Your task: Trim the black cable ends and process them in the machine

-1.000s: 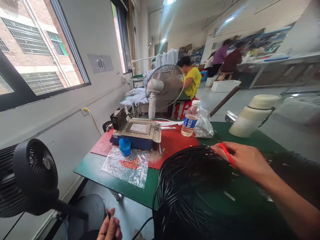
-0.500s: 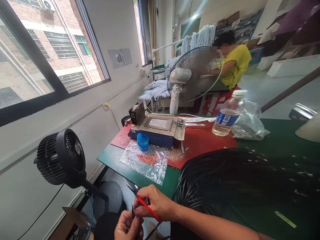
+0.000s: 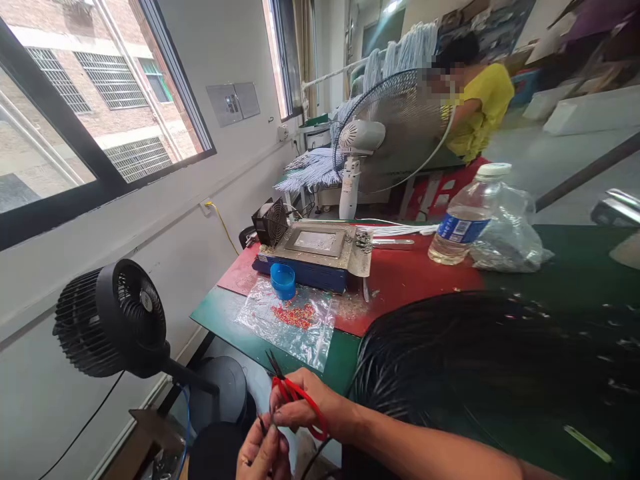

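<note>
My right hand (image 3: pixel 315 403) is closed around a pair of red-handled scissors (image 3: pixel 320 419), whose dark blades stick out up and to the left past my fingers. Its thumb and fingertips also pinch at the end of a black cable (image 3: pixel 315 456). Just below and to the left, my left hand (image 3: pixel 265 453) is closed on that same cable end, the two hands' fingertips nearly touching. Fine detail of the cable tip is too small to make out. A large bundle of black cables (image 3: pixel 400 353) lies on the table to the right of my hands.
A clear plastic bag (image 3: pixel 305 343) with small red and yellow pieces lies on the table beside a blue cup (image 3: pixel 283 281). Behind stands a blue heating device (image 3: pixel 305 267). A bottle (image 3: pixel 460 220) stands at right, a black fan (image 3: pixel 115 320) at left. Beyond, a person in yellow (image 3: pixel 480 113) sits.
The scissors have turned in my right hand, so both red handle loops now show and the blades point more upward. My left hand has shifted slightly right. The camera view has tilted a little.
</note>
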Demonstrator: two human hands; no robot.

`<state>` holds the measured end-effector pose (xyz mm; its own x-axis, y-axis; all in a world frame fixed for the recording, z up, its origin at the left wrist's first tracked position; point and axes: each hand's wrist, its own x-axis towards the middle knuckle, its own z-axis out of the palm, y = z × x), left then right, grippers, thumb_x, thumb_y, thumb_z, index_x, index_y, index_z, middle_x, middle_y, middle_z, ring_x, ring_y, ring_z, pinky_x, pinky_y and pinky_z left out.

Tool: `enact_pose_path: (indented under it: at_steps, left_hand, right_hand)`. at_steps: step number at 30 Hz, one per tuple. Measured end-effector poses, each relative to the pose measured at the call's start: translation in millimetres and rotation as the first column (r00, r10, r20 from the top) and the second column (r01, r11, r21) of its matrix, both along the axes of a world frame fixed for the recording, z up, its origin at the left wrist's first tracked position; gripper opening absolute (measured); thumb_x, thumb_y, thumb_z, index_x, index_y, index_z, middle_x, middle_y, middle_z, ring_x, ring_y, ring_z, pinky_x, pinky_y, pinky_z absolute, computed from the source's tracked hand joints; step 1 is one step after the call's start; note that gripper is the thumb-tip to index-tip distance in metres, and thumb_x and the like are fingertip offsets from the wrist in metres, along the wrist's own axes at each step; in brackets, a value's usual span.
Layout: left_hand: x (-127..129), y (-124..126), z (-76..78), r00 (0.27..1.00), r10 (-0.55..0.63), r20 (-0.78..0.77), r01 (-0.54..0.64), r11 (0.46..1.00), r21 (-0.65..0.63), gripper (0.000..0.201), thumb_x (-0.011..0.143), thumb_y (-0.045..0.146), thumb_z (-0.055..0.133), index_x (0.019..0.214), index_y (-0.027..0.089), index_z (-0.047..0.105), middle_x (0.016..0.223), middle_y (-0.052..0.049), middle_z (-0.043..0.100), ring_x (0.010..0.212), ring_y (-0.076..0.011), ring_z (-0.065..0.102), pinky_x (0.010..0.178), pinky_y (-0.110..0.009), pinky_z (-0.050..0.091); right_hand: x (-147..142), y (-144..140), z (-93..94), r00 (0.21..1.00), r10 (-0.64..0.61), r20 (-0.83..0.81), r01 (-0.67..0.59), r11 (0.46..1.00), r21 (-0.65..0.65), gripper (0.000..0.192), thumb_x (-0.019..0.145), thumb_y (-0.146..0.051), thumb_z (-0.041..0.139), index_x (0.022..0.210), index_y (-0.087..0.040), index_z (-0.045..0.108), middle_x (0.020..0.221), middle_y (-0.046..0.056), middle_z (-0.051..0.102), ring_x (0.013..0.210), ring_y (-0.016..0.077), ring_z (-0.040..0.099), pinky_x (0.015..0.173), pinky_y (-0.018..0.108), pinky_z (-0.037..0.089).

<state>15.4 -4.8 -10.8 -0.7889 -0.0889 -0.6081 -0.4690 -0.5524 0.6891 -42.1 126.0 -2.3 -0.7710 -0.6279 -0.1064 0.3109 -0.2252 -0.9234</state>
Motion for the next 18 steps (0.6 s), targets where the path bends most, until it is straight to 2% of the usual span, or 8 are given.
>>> enact_pose_path:
  at_steps: [2,5,8,10,12,15,18]
  left_hand:
    - [0.1,-1.6,0.2,0.999,-0.019,0.029,0.019,1.000,-0.013,0.040,0.034,0.037,0.079,0.066,0.016,0.067,0.037,0.004,0.053,0.028,0.0019,0.033,0.032,-0.012,0.020]
    - [-1.3,-3.3,1.7,1.000,-0.013,0.005,0.013,0.999,-0.031,0.038,0.037,0.037,0.078,0.067,0.016,0.068,0.037,0.006,0.049,0.031,0.0022,0.034,0.033,-0.011,0.024]
    - [-3.9,-6.3,5.2,0.996,0.088,0.006,-0.088,0.995,-0.053,0.036,0.033,0.034,0.080,0.062,0.016,0.069,0.037,0.006,0.050,0.033,0.0025,0.036,0.033,-0.010,0.025]
    - [-5.6,-10.0,8.1,0.985,0.175,-0.003,-0.175,0.981,-0.080,0.037,0.031,0.034,0.080,0.062,0.017,0.069,0.038,0.005,0.054,0.031,0.0041,0.032,0.032,-0.009,0.024]
    - [-7.1,-14.3,11.0,0.972,0.233,-0.023,-0.234,0.968,-0.096,0.039,0.031,0.035,0.080,0.064,0.017,0.068,0.038,0.005,0.056,0.029,0.0057,0.026,0.031,-0.009,0.022]
    - [-8.3,-18.7,14.4,0.961,0.271,-0.048,-0.274,0.956,-0.100,0.042,0.032,0.034,0.080,0.068,0.017,0.067,0.036,0.008,0.052,0.028,0.0060,0.025,0.030,-0.008,0.016]
    - [-8.7,-19.5,15.0,0.952,0.293,-0.090,-0.302,0.946,-0.118,0.042,0.033,0.035,0.080,0.068,0.016,0.066,0.032,0.011,0.045,0.027,0.0061,0.024,0.030,-0.007,0.014]
  right_hand:
    - [1.5,-0.4,-3.4,0.997,-0.062,-0.049,0.062,0.998,-0.008,0.023,0.059,-0.031,0.068,0.066,-0.010,0.062,0.053,-0.003,0.049,0.050,0.0050,0.039,0.048,0.017,0.030]
    - [3.6,-0.4,-7.1,0.968,-0.161,-0.194,0.178,0.981,0.072,0.028,0.063,-0.037,0.068,0.064,-0.010,0.062,0.053,-0.003,0.047,0.050,0.0055,0.036,0.047,0.018,0.027]
    - [4.0,1.3,-5.5,0.915,-0.184,-0.359,0.265,0.945,0.191,0.032,0.070,-0.042,0.061,0.065,-0.011,0.059,0.052,-0.005,0.042,0.050,0.0056,0.033,0.047,0.018,0.025]
    - [3.8,2.1,-3.3,0.890,-0.122,-0.439,0.257,0.930,0.263,0.035,0.075,-0.045,0.056,0.065,-0.012,0.058,0.054,-0.004,0.040,0.052,0.0059,0.033,0.048,0.019,0.025]
    - [4.1,1.6,-2.4,0.872,0.002,-0.490,0.203,0.909,0.365,0.038,0.075,-0.049,0.054,0.065,-0.013,0.057,0.058,-0.004,0.041,0.055,0.0068,0.035,0.050,0.019,0.025]
    - [6.2,-1.2,-4.4,0.849,0.195,-0.491,0.131,0.823,0.553,0.042,0.070,-0.056,0.056,0.064,-0.015,0.054,0.060,-0.004,0.043,0.055,0.0073,0.035,0.049,0.020,0.022]
    - [8.1,-3.3,-7.4,0.822,0.310,-0.478,0.109,0.738,0.666,0.045,0.067,-0.060,0.056,0.061,-0.016,0.049,0.059,-0.005,0.041,0.053,0.0071,0.033,0.048,0.021,0.019]
